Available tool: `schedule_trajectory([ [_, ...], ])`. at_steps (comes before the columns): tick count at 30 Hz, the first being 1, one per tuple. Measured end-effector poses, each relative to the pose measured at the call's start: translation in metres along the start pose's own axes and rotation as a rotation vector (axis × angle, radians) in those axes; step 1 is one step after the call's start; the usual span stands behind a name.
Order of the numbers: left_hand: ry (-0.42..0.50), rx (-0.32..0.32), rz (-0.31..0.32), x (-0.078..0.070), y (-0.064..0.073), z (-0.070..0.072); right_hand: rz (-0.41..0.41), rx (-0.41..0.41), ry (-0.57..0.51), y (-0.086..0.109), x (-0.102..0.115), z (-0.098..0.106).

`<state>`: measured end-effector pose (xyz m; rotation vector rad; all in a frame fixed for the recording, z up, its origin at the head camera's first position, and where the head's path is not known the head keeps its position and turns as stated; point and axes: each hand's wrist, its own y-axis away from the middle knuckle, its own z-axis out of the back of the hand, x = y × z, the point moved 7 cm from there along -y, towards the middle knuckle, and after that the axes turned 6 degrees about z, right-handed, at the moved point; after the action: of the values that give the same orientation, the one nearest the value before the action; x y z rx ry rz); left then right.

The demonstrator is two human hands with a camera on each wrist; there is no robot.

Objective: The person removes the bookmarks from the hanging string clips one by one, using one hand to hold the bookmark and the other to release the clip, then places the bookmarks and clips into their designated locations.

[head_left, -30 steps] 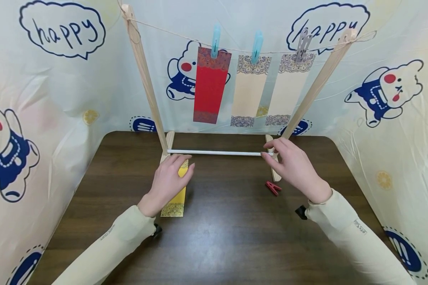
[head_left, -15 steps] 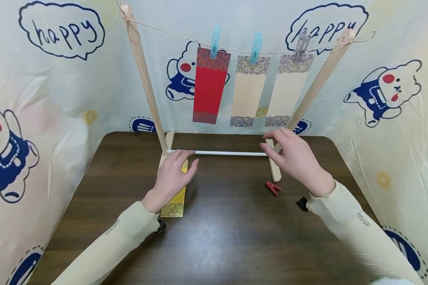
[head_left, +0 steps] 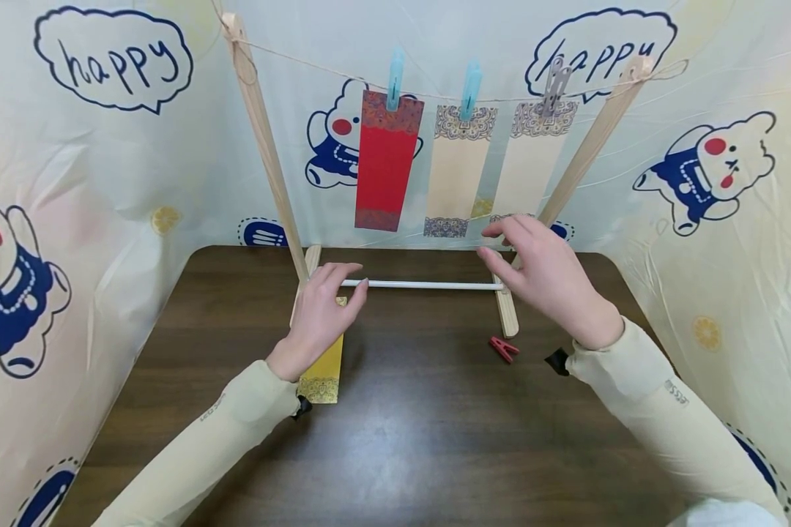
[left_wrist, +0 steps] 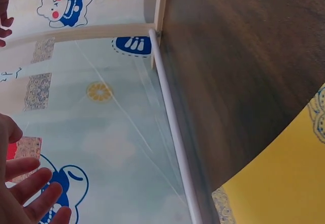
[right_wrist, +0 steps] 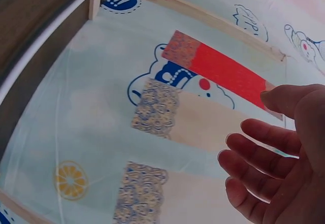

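The left hand [head_left: 319, 315] and right hand [head_left: 548, 277] are loosely spread, empty; the yellow card [head_left: 324, 367] lies beneath the left, the whitish card [head_left: 526, 172] hangs beyond the right; brushing it could pull it from the grey clip [head_left: 551, 99].

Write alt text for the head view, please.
A left hand and right hand hover empty before a wooden frame; from its string hang a red strip, beige strip and cream strip. On the table lie a yellow strip and red clothespin.
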<state>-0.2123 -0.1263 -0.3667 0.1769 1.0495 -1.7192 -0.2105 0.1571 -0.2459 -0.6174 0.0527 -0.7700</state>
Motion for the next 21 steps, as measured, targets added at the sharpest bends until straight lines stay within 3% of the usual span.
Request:
schedule_trajectory([
  [13,0.076,0.01,0.098,0.001,-0.021,0.012,0.047,-0.041,0.003,-0.029,0.014,0.022],
  [21,0.231,0.002,0.183,0.008,-0.036,0.011,0.049,-0.051,0.009,-0.05,0.023,0.032],
])
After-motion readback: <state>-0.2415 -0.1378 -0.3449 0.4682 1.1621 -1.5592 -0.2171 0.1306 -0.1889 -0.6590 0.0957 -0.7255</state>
